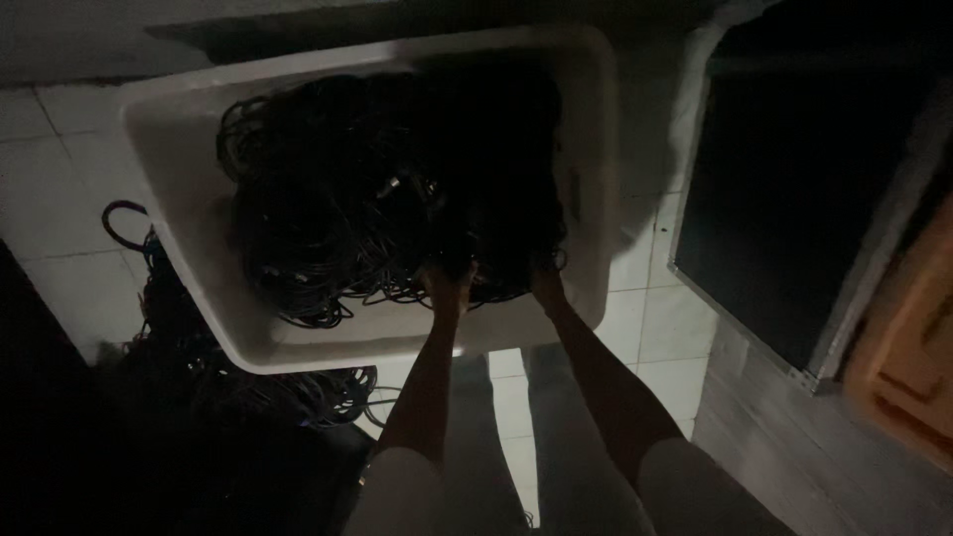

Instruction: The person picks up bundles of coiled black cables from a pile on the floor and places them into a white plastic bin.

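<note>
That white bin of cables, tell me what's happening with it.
A person reaches both bare hands into a tangled heap of black cables that fills a large white plastic tub set on a pale tiled floor. The left hand and right hand are buried at the near edge of the pile; their grip is too dark to make out. More dark cables lie on the floor beside the tub.

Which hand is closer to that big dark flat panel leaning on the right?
The right hand. It reaches into the cable pile at the white tub edge nearest the dark panel; the left hand is beside it, farther from the panel.
</note>
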